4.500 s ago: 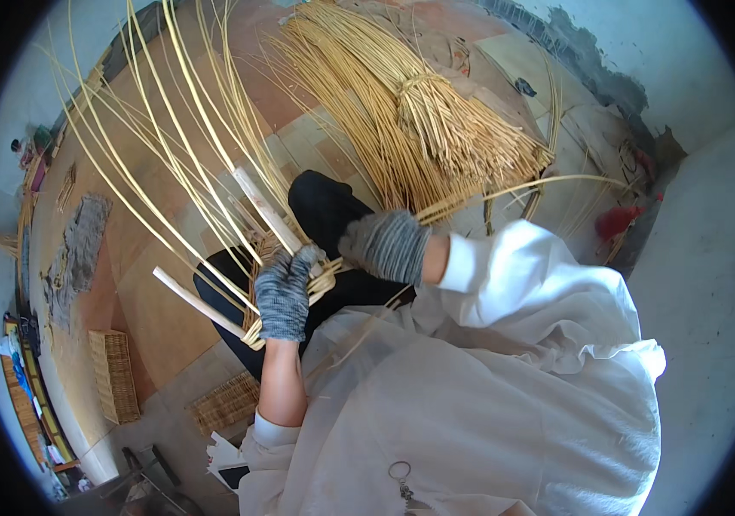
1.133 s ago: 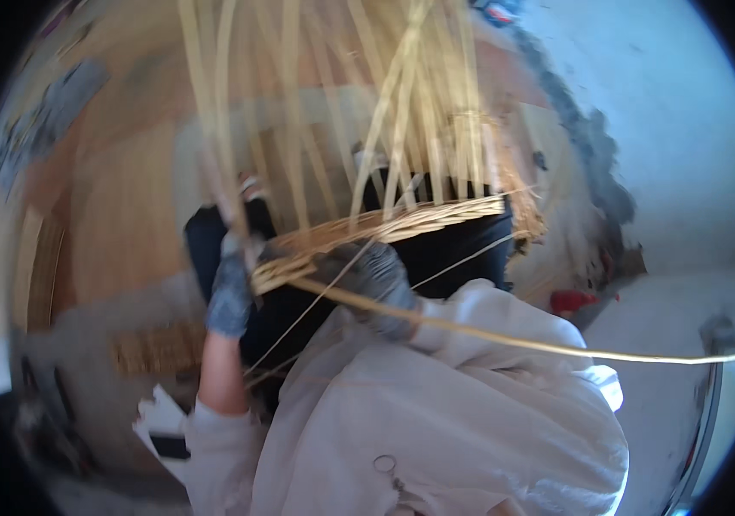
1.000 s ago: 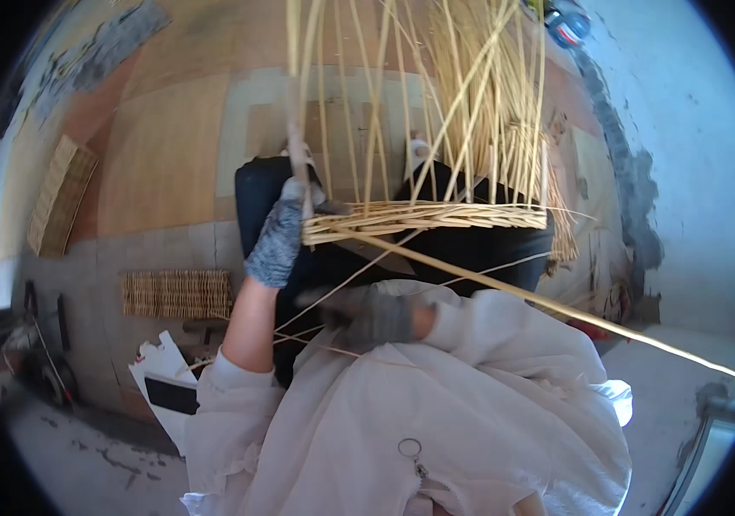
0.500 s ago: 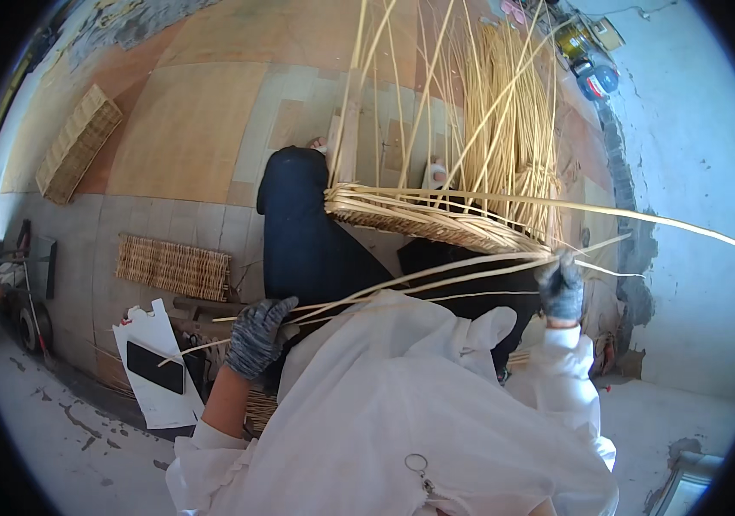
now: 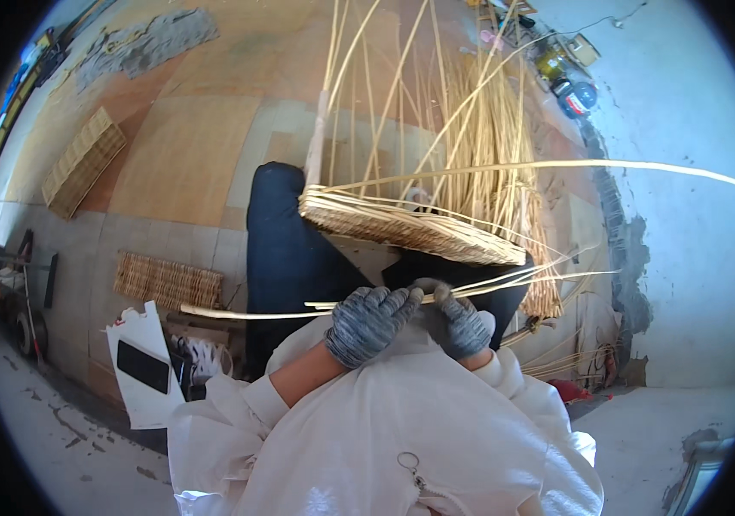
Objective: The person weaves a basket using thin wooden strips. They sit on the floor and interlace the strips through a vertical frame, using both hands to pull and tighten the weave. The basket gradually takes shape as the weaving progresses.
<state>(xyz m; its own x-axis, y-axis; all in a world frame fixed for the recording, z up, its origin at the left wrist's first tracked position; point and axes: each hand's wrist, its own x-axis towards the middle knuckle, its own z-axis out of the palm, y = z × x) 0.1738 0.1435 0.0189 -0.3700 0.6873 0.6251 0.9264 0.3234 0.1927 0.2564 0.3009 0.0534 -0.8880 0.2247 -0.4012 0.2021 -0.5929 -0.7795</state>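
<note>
In grey knitted gloves, my left hand (image 5: 367, 327) and my right hand (image 5: 462, 325) are close together in front of my chest, both closed round a few thin wicker rods (image 5: 247, 316). The rods lie roughly level, running out past both hands. Just beyond, a partly woven wicker basket (image 5: 410, 230) rests across my dark trouser legs (image 5: 299, 258), apart from my hands. Long upright rods (image 5: 392, 95) rise from its far edge, and one long rod (image 5: 643, 163) sticks out far to the right. My palms hide the gripped part of the rods.
A large bundle of loose wicker rods (image 5: 479, 129) lies ahead right. To the left are one woven basket (image 5: 84, 163) and another woven piece (image 5: 168, 279). A phone (image 5: 143, 366) lies on a white sheet (image 5: 154, 408). A wall (image 5: 686, 284) stands at right.
My hands, wide apart before, have come together in front of my chest. The held rods shifted with them. My view has moved slightly, so the basket appears further left.
</note>
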